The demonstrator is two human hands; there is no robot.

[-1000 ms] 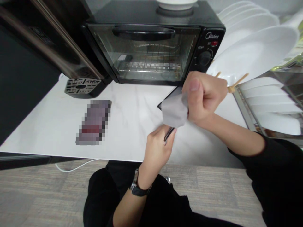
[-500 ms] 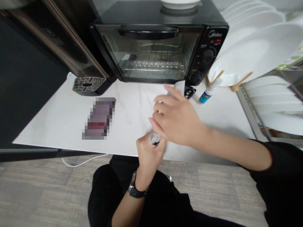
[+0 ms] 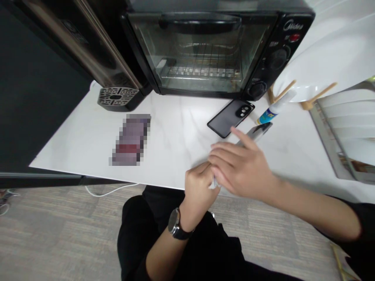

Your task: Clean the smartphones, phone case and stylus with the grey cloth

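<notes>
My left hand [image 3: 200, 189] is closed at the front edge of the counter, its fingers partly hidden behind my right hand [image 3: 241, 168]. A thin grey phone [image 3: 255, 132], seen nearly edge-on, reaches out past my right hand toward the back right; its near end is covered. Between the hands a crumpled white tissue [image 3: 215, 182] peeks out below my right palm. My right fingers lie bent over the left knuckles, with the index finger stretched away. Just beyond lies a dark-rimmed phone case [image 3: 231, 117] with camera cutouts.
A black toaster oven [image 3: 202, 54] stands at the back, beside a drinks machine with a drip tray [image 3: 117, 97]. A blurred, pixelated phone-like slab [image 3: 130, 140] lies on the white counter [image 3: 172, 128]. At right are a small blue-labelled bottle [image 3: 268, 114] and racked white plates [image 3: 328, 62].
Both hands have shifted right and toward the front edge, along with the phone and tissue. The phone now points further right, and the case is uncovered. The camera view has moved too.
</notes>
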